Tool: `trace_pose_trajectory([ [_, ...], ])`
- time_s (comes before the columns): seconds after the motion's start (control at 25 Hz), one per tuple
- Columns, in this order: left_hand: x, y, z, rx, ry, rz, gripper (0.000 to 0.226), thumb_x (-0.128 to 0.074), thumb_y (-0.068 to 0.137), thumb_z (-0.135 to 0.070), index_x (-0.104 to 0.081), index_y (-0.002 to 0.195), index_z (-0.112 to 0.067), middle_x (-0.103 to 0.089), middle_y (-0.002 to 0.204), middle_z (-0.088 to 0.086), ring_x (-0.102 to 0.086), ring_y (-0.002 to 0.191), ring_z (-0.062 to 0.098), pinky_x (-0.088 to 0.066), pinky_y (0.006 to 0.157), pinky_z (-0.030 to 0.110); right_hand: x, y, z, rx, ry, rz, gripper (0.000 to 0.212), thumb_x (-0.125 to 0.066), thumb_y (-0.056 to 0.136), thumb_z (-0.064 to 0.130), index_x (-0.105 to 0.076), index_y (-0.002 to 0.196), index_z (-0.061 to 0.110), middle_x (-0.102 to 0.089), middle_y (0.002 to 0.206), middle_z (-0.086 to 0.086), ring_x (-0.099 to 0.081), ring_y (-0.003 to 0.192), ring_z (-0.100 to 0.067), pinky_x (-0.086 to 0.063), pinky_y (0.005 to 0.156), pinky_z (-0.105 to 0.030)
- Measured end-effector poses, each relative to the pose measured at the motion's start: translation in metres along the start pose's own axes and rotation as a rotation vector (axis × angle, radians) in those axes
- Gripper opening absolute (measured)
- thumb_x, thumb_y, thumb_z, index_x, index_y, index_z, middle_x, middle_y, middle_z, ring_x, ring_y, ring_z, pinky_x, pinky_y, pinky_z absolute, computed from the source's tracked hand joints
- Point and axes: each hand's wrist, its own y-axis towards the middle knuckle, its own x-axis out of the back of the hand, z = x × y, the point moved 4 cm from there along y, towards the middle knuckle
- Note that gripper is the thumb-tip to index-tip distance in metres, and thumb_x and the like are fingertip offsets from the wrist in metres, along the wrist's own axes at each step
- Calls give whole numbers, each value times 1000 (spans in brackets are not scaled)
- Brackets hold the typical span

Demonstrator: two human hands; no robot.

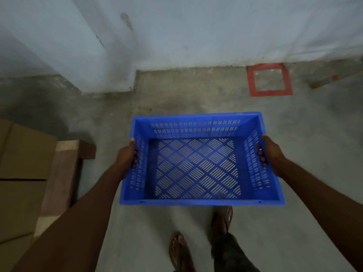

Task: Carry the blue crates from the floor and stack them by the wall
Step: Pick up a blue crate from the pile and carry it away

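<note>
While left hand (126, 156) & right hand (272, 152) curl round its short ends, the blue slotted plastic crate (196, 127) (empty) is level, mouth up, long axis L-R.

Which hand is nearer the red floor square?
Right. The red square lies straight ahead of the right hand on the blue crate; the left hand grips the opposite side, farther off.

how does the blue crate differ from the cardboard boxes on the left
The blue crate is bright plastic with slotted walls and base; the cardboard boxes are brown with solid faces. The crate is open-topped and empty; the boxes look closed. The crate is held up in the air, gripped at its sides by the left hand and right hand; the boxes sit untouched. Both are rectangular containers.
</note>
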Motion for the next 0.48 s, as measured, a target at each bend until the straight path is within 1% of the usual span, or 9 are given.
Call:
trace_pose_trajectory([
  [0.08, -22, 51, -12, -11, -13, -15, 52, -40, 102, -58, -57, 84, -13, -46, 63, 2, -38, 42, 11, -30, 42, 21, -17, 51, 15, 14, -8, -15, 51, -37, 100, 58, -52, 84, 13, -39, 61, -1, -31, 46, -17, -25, 40, -22],
  [0.16, -45, 109, -21, -28, -33, -24, 52, -39, 103, -58, -57, 84, -13, -47, 64, 2, -39, 38, 9, -30, 41, 20, -34, 110, 27, 37, -3, -28, 52, -37, 101, 59, -53, 83, 13, -39, 60, -1, -33, 44, -16, -26, 41, -22],
  [0.32, -97, 235, -30, -95, -51, -31, 53, -33, 105, -57, -57, 82, -15, -47, 64, 2, -38, 31, 6, -30, 35, 14, -71, 237, 45, 117, -23, -68, 53, -34, 100, 61, -52, 80, 15, -40, 61, -2, -35, 32, -9, -27, 38, -17],
  [0.48, -138, 336, -40, -155, -71, -17, 53, -32, 104, -58, -55, 81, -17, -44, 63, -1, -36, 31, 5, -29, 34, 13, -99, 337, 61, 165, -19, -73, 53, -31, 99, 63, -49, 77, 18, -38, 62, -1, -33, 35, -11, -25, 42, -19],
])
